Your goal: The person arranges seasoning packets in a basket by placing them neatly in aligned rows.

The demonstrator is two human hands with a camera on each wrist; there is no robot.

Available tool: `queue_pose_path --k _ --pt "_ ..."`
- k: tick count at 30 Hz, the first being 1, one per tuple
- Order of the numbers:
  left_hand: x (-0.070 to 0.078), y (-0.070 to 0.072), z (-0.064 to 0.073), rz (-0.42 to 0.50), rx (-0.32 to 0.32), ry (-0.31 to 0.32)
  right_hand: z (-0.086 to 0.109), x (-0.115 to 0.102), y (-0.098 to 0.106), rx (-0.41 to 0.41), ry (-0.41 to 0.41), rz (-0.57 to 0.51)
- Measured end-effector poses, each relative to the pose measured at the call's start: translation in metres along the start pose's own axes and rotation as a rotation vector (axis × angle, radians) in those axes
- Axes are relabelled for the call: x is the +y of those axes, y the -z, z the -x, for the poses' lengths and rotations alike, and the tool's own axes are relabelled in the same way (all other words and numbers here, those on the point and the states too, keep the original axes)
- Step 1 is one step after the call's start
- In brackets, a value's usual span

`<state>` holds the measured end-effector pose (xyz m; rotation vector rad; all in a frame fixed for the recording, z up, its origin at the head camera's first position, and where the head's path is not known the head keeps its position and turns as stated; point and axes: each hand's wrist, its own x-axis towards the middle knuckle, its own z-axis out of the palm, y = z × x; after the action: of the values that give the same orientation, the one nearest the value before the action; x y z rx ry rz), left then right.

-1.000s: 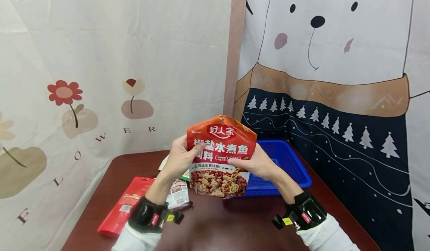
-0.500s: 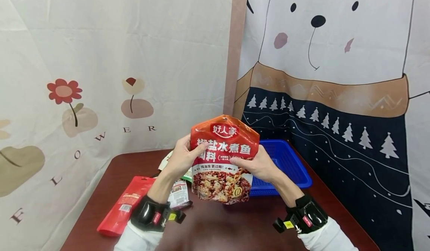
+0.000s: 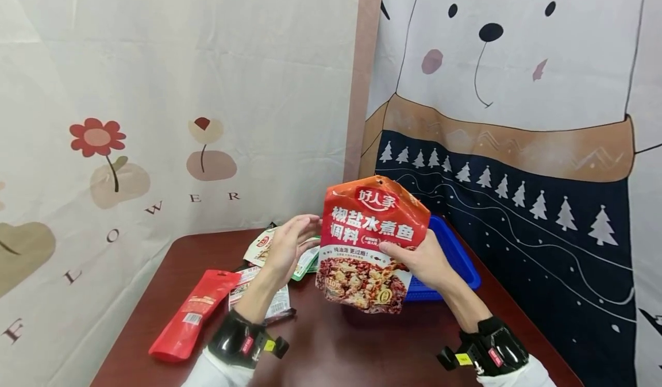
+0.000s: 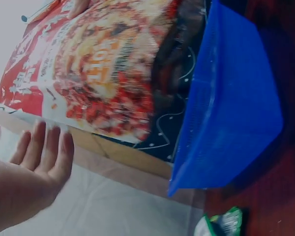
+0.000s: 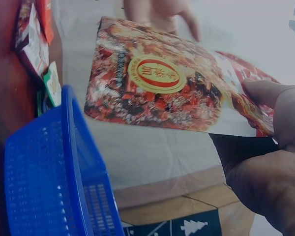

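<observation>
My right hand (image 3: 421,260) pinches the right edge of a red and white seasoning pouch (image 3: 369,246), thumb across its front. The pouch is held upright above the table, its printed food picture facing me. Just off its left edge is my left hand (image 3: 289,246), fingers loosely extended and holding nothing. In the left wrist view a gap shows between the left fingertips (image 4: 64,140) and the pouch (image 4: 98,64). From the right wrist view, the right thumb (image 5: 265,93) lies on the pouch front while the other fingers are behind it.
A blue plastic basket (image 3: 455,255) stands behind the pouch, partly hidden by it. Left on the brown table (image 3: 320,347) lie a red packet (image 3: 193,318), a white packet with a barcode (image 3: 279,303) and green-edged packets (image 3: 306,263). Printed curtains (image 3: 284,88) hang close behind the table.
The left hand has let go of the pouch and drawn slightly away, its fingers straightening. The right hand has carried the pouch to the right, so it covers more of the basket.
</observation>
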<state>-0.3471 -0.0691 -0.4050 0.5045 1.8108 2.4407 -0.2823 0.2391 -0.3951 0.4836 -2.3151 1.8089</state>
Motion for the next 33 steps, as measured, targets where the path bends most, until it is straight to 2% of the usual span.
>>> queue_pose_path --k 3,9,11,15,20,22,28,33 --pt "-0.012 -0.002 0.0 -0.042 0.045 0.012 0.007 -0.003 0.005 0.073 -0.011 0.048" --pt "-0.046 -0.011 -0.007 -0.298 0.123 -0.003 0.024 -0.006 0.018 0.21 -0.014 0.12" --pt "-0.059 -0.012 -0.008 -0.352 0.138 0.003 0.028 -0.006 0.021 0.259 -0.005 0.133" --pt "-0.08 -0.011 -0.01 -0.448 0.13 0.051 0.033 -0.006 0.028 0.355 0.002 0.155" --pt "-0.096 -0.008 -0.012 -0.536 0.106 0.12 0.032 -0.005 0.036 0.47 -0.001 0.145" --pt "-0.1 -0.008 -0.014 -0.522 0.096 0.136 0.03 -0.004 0.039 0.52 0.013 0.126" --pt "-0.107 -0.009 -0.017 -0.39 0.09 0.184 0.025 0.002 0.051 0.645 0.02 0.131" --pt "-0.109 -0.011 -0.019 -0.368 0.111 0.2 0.019 0.01 0.063 0.716 0.008 0.129"
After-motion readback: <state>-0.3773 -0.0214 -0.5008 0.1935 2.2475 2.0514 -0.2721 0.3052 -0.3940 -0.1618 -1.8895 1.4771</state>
